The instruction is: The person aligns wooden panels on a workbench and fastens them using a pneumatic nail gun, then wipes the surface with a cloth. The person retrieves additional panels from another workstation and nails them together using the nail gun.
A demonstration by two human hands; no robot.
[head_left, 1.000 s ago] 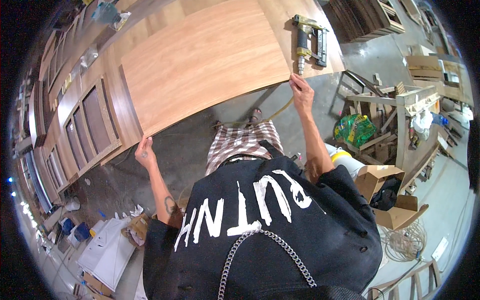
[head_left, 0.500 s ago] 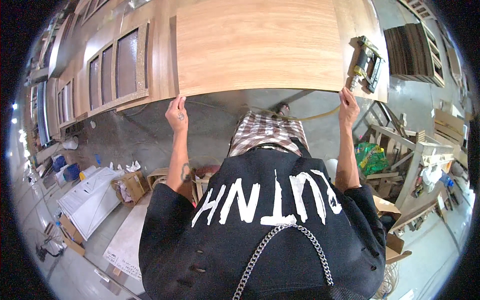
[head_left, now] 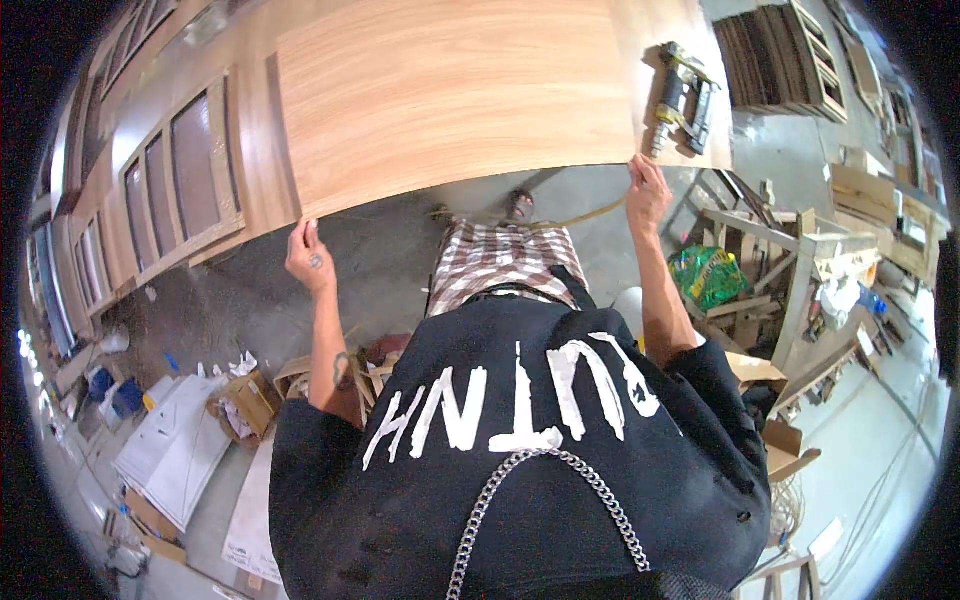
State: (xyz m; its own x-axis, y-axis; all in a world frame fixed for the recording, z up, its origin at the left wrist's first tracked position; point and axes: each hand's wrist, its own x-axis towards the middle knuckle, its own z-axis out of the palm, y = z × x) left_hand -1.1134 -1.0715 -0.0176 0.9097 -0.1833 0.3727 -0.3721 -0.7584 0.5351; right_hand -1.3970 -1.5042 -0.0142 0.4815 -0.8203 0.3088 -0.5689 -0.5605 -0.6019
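A light wood-grain panel (head_left: 450,100) lies flat on the workbench, its near edge toward me. My left hand (head_left: 311,258) pinches the panel's near left corner between thumb and fingers. At the near right corner, my right hand (head_left: 648,192) grips the same panel in a closed pinch. Just beyond the right hand a nail gun (head_left: 680,100), black and yellowish, rests on the bench surface, beside the panel's right edge. A yellowish air hose (head_left: 590,216) hangs below the bench edge near that hand.
A framed door-like piece (head_left: 185,175) with dark openings lies left of the panel. Stacked dark boards (head_left: 770,65) stand at the far right. On the floor are a green bag (head_left: 708,277), a wooden frame (head_left: 790,270), an open cardboard box (head_left: 243,405) and white sheets (head_left: 170,440).
The whole view has turned and shifted, so bench, panel and nail gun appear further left and higher. Both hands keep their hold on the panel's near corners.
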